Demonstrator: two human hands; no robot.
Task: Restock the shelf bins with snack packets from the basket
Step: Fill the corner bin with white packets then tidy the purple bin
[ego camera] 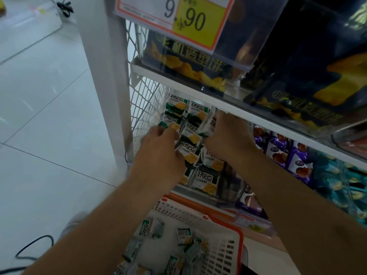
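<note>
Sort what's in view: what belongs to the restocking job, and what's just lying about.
Job:
- left hand and right hand, both in the bin
- green-and-white snack packets in the shelf bin
- white basket holding more packets

Lying about:
- purple packets
- dark chip bags
- price sign
- black cable

Glossy plastic snack packets (191, 133) fill a clear plastic bin (224, 195) beside white wire mesh (146, 100); below, a matt white plastic basket (224, 253) over smooth floor tiles (49, 96).

left hand (160, 153) fingertips hidden among packets (190, 135), price sign (174, 14) cut off at top
</note>
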